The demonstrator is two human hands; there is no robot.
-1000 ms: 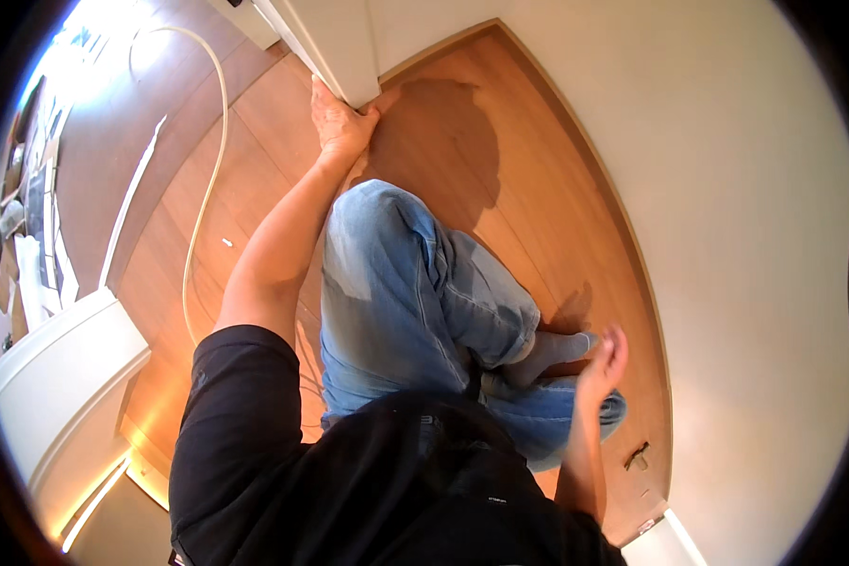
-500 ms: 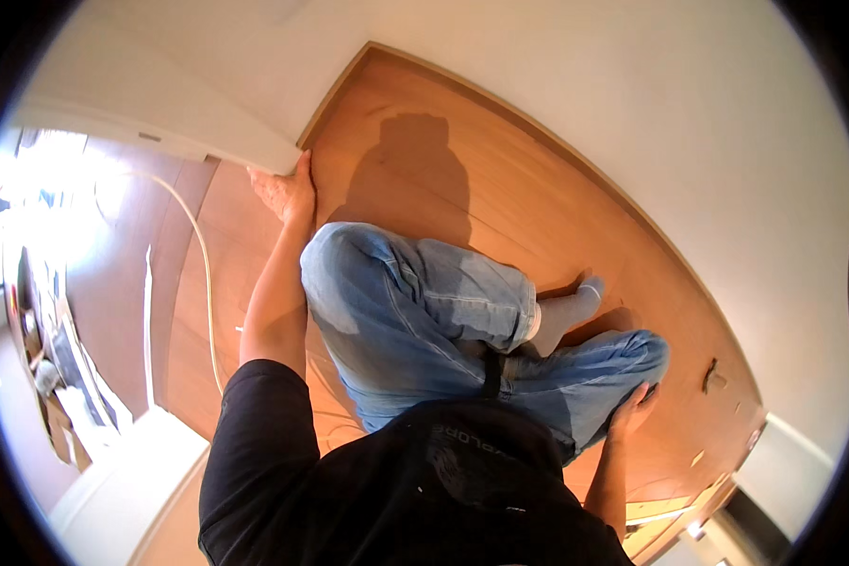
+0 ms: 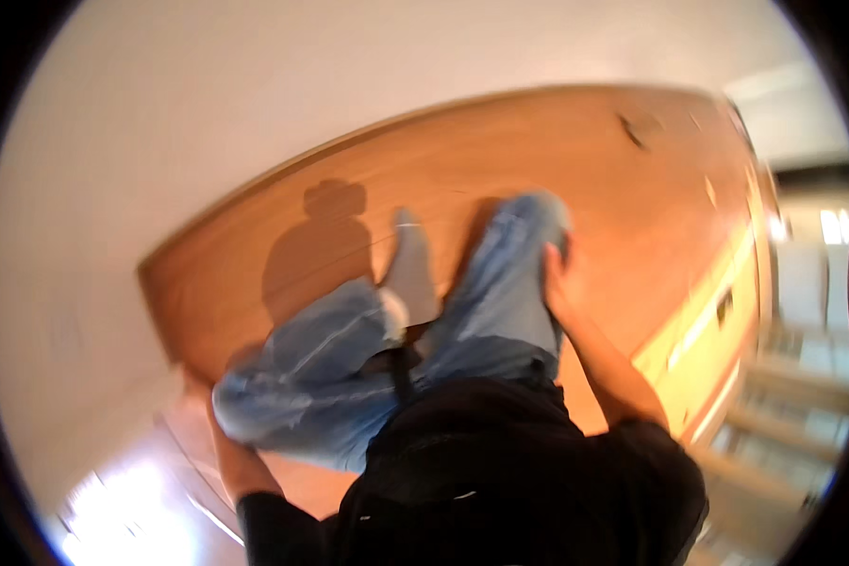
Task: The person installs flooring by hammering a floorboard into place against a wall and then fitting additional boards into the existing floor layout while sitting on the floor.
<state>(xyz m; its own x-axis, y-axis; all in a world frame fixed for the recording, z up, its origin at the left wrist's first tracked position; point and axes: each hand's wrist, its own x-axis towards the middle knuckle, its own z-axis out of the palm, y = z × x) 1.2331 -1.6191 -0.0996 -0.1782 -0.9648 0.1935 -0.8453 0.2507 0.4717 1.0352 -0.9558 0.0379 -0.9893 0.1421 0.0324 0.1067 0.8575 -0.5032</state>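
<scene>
My left hand is at the wall's corner, just beyond my bent left knee. Blur and the knee hide most of its fingers. Against the outer side of my right knee rests my right hand, its fingers stretched along the denim and nothing held. I sit cross-legged in blue jeans on the wood-coloured floor, with a grey-socked foot in front of me.
A pale wall with a wooden skirting strip runs along the far side. A small dark item lies on the floor at the far right; another dark item is nearer. Bright light glares at lower left.
My view has swung to the right, so the wall corner and left hand now sit lower left and more floor shows on the right. My right hand stays at the knee.
</scene>
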